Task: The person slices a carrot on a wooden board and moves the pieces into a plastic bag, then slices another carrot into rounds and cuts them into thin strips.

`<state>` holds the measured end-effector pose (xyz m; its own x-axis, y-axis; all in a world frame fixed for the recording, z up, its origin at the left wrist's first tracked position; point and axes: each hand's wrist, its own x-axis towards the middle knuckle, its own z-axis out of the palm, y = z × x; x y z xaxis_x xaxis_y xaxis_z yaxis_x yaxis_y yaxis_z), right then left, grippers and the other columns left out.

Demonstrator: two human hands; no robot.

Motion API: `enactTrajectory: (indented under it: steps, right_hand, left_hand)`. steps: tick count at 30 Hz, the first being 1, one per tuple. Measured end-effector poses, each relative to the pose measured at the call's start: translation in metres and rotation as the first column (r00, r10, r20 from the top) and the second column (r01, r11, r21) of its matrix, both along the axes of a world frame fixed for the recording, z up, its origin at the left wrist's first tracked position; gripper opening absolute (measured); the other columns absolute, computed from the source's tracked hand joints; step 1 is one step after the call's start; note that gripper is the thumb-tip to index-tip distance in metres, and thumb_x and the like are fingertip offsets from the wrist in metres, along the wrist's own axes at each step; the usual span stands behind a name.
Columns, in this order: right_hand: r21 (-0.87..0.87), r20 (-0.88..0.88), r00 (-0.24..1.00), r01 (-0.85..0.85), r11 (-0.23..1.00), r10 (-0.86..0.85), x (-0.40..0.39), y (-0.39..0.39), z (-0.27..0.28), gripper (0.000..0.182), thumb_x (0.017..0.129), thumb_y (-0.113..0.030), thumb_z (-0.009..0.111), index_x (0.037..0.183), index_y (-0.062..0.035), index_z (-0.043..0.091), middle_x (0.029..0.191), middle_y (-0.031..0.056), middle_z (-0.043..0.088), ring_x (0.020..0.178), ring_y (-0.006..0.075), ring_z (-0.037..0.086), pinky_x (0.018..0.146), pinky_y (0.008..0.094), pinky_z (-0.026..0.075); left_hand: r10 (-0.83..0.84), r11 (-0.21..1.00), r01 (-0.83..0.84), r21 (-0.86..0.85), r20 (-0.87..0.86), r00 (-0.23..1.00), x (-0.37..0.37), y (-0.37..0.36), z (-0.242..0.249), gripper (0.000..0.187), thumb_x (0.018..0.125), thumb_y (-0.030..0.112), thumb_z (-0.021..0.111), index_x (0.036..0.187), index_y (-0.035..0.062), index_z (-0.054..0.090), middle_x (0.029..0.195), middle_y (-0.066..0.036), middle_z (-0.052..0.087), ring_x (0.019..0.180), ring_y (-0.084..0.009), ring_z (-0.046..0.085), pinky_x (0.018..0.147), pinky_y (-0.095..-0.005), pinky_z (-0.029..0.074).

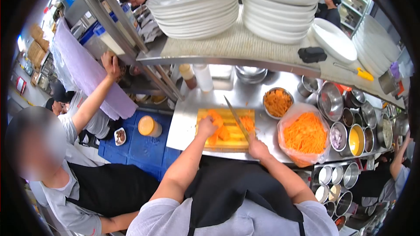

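Observation:
My right hand [259, 149] is closed around the handle of a long kitchen knife [236, 117], its blade pointing away from me over a yellow cutting board [203, 142]. On the board's left side, my left hand [207, 127] rests with curled fingers on orange carrot slices [218, 132], holding them down. Shredded carrot [248, 123] lies to the right of the blade. Beside the board on the right sits a clear plastic bag [304, 133] full of carrot shreds. Behind it stands a metal bowl [278, 102] of carrot slices.
Overhead, a shelf [262, 61] bears two stacks of white plates [197, 11]. Metal containers [338, 136] crowd the right. Squeeze bottles [202, 78] stand behind the board. At my left, a co-worker [83, 183] stands close, beside a blue surface [138, 146] with an orange-lidded tub [148, 126].

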<state>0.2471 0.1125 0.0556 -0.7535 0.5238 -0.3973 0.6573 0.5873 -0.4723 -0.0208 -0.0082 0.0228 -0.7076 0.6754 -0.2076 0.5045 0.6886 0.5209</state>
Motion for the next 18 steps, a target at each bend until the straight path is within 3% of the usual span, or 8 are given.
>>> enactTrajectory:
  steps: [3, 5, 10, 12, 14, 16, 18]
  right_hand:
    - [-0.001, -0.001, 1.000, 0.009, 1.000, -0.009, 0.000, 0.003, -0.012, 0.032, 0.092, -0.014, 0.048, 0.122, -0.0032, 0.045, 0.101, 0.0324, 0.070, 0.099, 0.0494, 0.068, 0.087, 0.0585, 0.052]
    - [0.004, -0.030, 0.999, 0.012, 1.000, -0.012, 0.002, 0.002, -0.018, 0.034, 0.092, -0.016, 0.050, 0.123, -0.0036, 0.043, 0.099, 0.0335, 0.069, 0.097, 0.0511, 0.067, 0.086, 0.0600, 0.051]
    - [0.015, -0.005, 1.000, 0.009, 1.000, -0.009, 0.002, 0.002, -0.028, 0.037, 0.092, -0.016, 0.048, 0.126, -0.0028, 0.044, 0.096, 0.0321, 0.071, 0.092, 0.0497, 0.069, 0.083, 0.0584, 0.054]
    - [-0.025, 0.026, 0.999, -0.018, 1.000, 0.018, 0.003, 0.003, -0.037, 0.038, 0.091, -0.016, 0.048, 0.127, -0.0019, 0.043, 0.097, 0.0311, 0.071, 0.092, 0.0473, 0.071, 0.082, 0.0566, 0.055]
    - [-0.026, 0.055, 0.997, -0.050, 0.998, 0.052, 0.003, 0.005, -0.020, 0.044, 0.091, -0.018, 0.049, 0.131, -0.0011, 0.042, 0.101, 0.0308, 0.071, 0.096, 0.0454, 0.071, 0.083, 0.0548, 0.055]
    - [-0.049, 0.042, 0.998, -0.035, 0.998, 0.037, 0.001, 0.008, -0.044, 0.047, 0.090, -0.023, 0.055, 0.131, -0.0017, 0.044, 0.109, 0.0307, 0.070, 0.102, 0.0443, 0.070, 0.088, 0.0535, 0.054]
    - [-0.058, 0.008, 0.999, -0.037, 0.998, 0.038, 0.003, 0.007, -0.038, 0.045, 0.091, -0.024, 0.055, 0.128, -0.0006, 0.048, 0.112, 0.0305, 0.069, 0.106, 0.0436, 0.069, 0.090, 0.0531, 0.054]
  left_hand:
    - [0.000, 0.999, 0.000, 0.032, -0.007, 1.000, 0.010, -0.004, 0.008, 0.038, 0.077, 0.022, 0.077, 0.111, 0.0064, 0.066, 0.105, -0.021, 0.071, 0.103, -0.0395, 0.068, 0.090, -0.0460, 0.055]
    - [0.039, 0.999, -0.042, 0.032, 0.094, 0.995, 0.022, -0.007, 0.022, 0.039, 0.079, 0.017, 0.073, 0.115, 0.0083, 0.061, 0.105, -0.023, 0.070, 0.102, -0.0411, 0.067, 0.090, -0.0478, 0.054]
    - [0.049, 0.998, -0.051, 0.048, 0.031, 0.998, 0.035, -0.022, 0.031, 0.043, 0.082, 0.011, 0.068, 0.123, 0.0098, 0.055, 0.105, -0.024, 0.070, 0.104, -0.0441, 0.066, 0.091, -0.0502, 0.052]
    - [0.050, 0.977, -0.047, 0.208, -0.007, 0.999, 0.029, -0.032, 0.009, 0.044, 0.082, 0.009, 0.067, 0.125, 0.0085, 0.056, 0.109, -0.025, 0.069, 0.106, -0.0452, 0.065, 0.092, -0.0500, 0.052]
    - [0.104, 0.977, -0.111, 0.182, 0.051, 0.993, 0.036, -0.034, 0.050, 0.045, 0.081, 0.008, 0.068, 0.124, 0.0069, 0.057, 0.113, -0.026, 0.068, 0.109, -0.0454, 0.064, 0.094, -0.0502, 0.052]
    - [0.078, 0.949, -0.067, 0.308, -0.023, 0.997, 0.025, -0.043, 0.031, 0.043, 0.080, 0.010, 0.070, 0.121, 0.0052, 0.059, 0.113, -0.025, 0.068, 0.108, -0.0450, 0.064, 0.094, -0.0505, 0.052]
    - [0.124, 0.914, -0.131, 0.384, 0.042, 0.991, 0.018, -0.044, 0.011, 0.044, 0.079, 0.012, 0.071, 0.121, 0.0051, 0.060, 0.112, -0.024, 0.069, 0.105, -0.0444, 0.065, 0.093, -0.0503, 0.052]
